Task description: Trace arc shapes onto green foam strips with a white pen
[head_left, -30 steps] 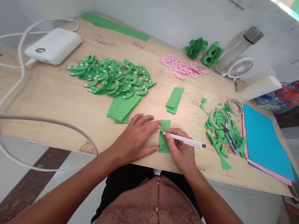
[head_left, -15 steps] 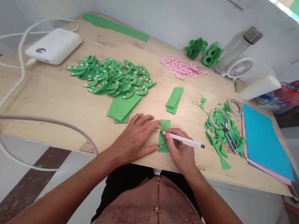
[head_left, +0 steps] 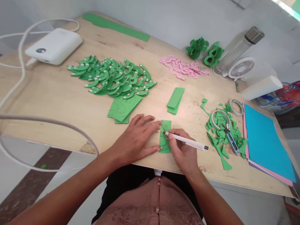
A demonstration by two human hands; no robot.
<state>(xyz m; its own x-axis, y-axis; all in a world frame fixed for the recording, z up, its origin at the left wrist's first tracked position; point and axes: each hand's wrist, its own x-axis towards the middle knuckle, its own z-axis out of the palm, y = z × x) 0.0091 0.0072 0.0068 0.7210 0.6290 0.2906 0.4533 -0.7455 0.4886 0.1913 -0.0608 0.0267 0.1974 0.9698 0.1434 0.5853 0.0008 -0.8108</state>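
Note:
My right hand pinches a white pen with a dark end, its tip close to a small green paper piece at the table's front edge. Curved lines are drawn on that piece. Flat on the table, my left hand has its fingers spread; the index fingertip and thumb press the paper's left edge. Behind my left hand lie larger green sheets marked with curves. A folded green strip rests just beyond the paper.
Green cut curves with white tabs are heaped left, pink cutouts behind. Right are green scraps under a blue tool, a tape roll and blue sheets. A white device has a cable crossing the left side.
My right hand and the pen have shifted slightly to the right over the green paper. My left hand stays in the same spot.

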